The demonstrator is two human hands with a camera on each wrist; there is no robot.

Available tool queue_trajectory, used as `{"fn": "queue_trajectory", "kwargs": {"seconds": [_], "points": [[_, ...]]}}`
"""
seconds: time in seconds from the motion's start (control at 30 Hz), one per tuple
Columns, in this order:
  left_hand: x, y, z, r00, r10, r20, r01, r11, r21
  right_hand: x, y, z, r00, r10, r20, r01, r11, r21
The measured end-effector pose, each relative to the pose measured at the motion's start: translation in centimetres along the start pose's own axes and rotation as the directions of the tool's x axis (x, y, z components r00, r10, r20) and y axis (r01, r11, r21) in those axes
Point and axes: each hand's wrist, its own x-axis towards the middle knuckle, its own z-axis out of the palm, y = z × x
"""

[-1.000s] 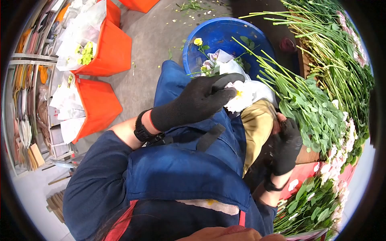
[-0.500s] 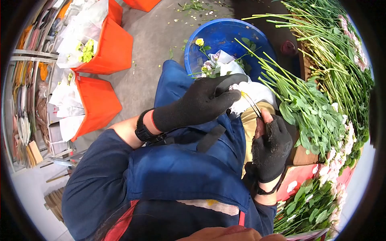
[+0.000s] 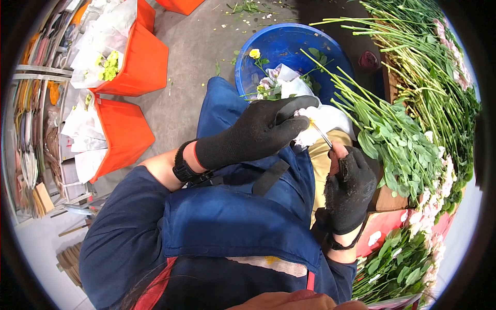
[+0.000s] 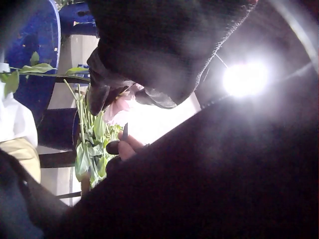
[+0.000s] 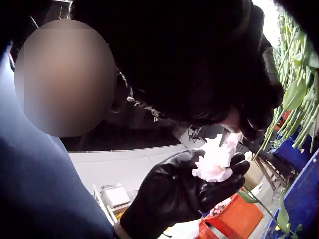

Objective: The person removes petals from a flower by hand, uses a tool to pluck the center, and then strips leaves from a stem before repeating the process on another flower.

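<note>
My black-gloved left hand point(image 3: 253, 132) holds a pale pink-white flower point(image 3: 305, 135) with a yellow centre above the lap, between thumb and fingers. In the right wrist view the bloom point(image 5: 213, 167) lies against the gloved fingers, its ruffled petals spread. From the right, my right hand point(image 3: 350, 188) pinches a pair of slim metal tweezers point(image 3: 324, 136) between bare fingertips that stick out of its worn black glove. The tips of the tweezers are right at the yellow centre, with the prongs close together.
A blue tub point(image 3: 289, 31) with blooms and white wrapping stands ahead. Cut leafy stems point(image 3: 392, 129) lie piled along the right, some jutting over the tub. Orange buckets point(image 3: 147, 62) with wrapped flowers line the left, before shelves of papers point(image 3: 31, 124).
The right hand has come up and left from beside the thigh, bringing the tweezers to the flower. Their prongs, apart half a second ago, have closed together. The left hand stays nearly still.
</note>
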Motion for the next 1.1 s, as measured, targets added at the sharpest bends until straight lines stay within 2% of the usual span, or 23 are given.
{"fn": "queue_trajectory", "kwargs": {"seconds": [0.07,0.17,0.27,0.37,0.4,0.47,0.5,0.53,0.6,0.67,0.7,0.8,0.83,0.97,1.07,1.1], "points": [[0.0,0.0,0.0,1.0,-0.008,0.002,0.008,1.0,-0.008,0.0,0.2,-0.1,1.0,0.011,0.015,-0.011,1.0,0.025],[0.1,-1.0,0.3,0.996,0.084,-0.019,-0.085,0.996,-0.008,-0.2,0.6,0.0,1.0,0.01,-0.004,-0.01,0.996,0.094],[-0.1,0.4,-0.1,0.999,-0.036,0.007,0.036,0.999,-0.003,-1.0,1.9,-0.2,0.994,0.066,0.083,-0.088,0.952,0.293],[-0.1,0.0,-0.1,0.999,-0.041,0.004,0.041,0.999,-0.021,-1.1,1.5,-0.9,0.988,0.151,0.037,-0.155,0.947,0.282],[-0.1,0.0,-0.1,0.999,-0.043,-0.008,0.043,0.998,-0.038,-1.2,1.5,-1.5,0.96,0.265,0.092,-0.278,0.86,0.428],[-0.2,0.0,-0.2,0.998,-0.049,-0.037,0.046,0.997,-0.069,-1.4,2.2,-2.9,0.863,0.437,0.254,-0.485,0.577,0.657],[-0.2,-0.4,-0.2,0.998,-0.022,-0.052,0.018,0.997,-0.069,-0.7,3.3,-2.0,0.865,0.445,0.232,-0.501,0.74,0.449],[-0.1,-1.0,-0.2,0.998,0.007,-0.066,-0.012,0.998,-0.069,-2.4,8.5,1.5,0.969,0.239,0.059,-0.234,0.969,-0.081],[0.4,-1.1,-0.3,0.998,0.025,-0.065,-0.029,0.998,-0.06,-2.5,7.6,0.8,0.991,0.135,-0.01,-0.135,0.977,-0.165],[-0.1,-0.4,-0.5,0.998,-0.045,-0.049,0.042,0.998,-0.048,-1.8,3.9,-0.8,0.98,0.195,-0.039,-0.191,0.977,0.098],[-0.3,-0.4,-0.3,0.997,-0.057,-0.047,0.054,0.996,-0.07,-1.0,2.8,-1.1,0.996,0.06,-0.059,-0.049,0.985,0.166],[0.0,-0.2,-0.1,0.998,-0.044,-0.037,0.04,0.994,-0.099,0.3,1.4,-0.9,0.996,-0.067,-0.053,0.071,0.993,0.089],[0.1,-0.1,-0.2,0.999,-0.035,-0.04,0.031,0.995,-0.09,0.4,1.1,-1.0,0.999,-0.045,0.012,0.043,0.996,0.083],[0.0,-0.4,-0.4,0.999,-0.034,-0.031,0.031,0.997,-0.071,0.5,0.9,-0.2,0.996,-0.074,0.044,0.075,0.997,-0.022],[0.1,-1.3,-0.2,0.997,0.059,-0.059,-0.06,0.998,-0.021,0.4,0.6,0.0,0.997,-0.044,0.071,0.045,0.999,-0.021],[0.1,-1.1,-0.2,0.998,0.043,-0.051,-0.044,0.999,-0.031,0.4,0.5,0.0,0.996,-0.037,0.077,0.04,0.999,-0.031]]}}
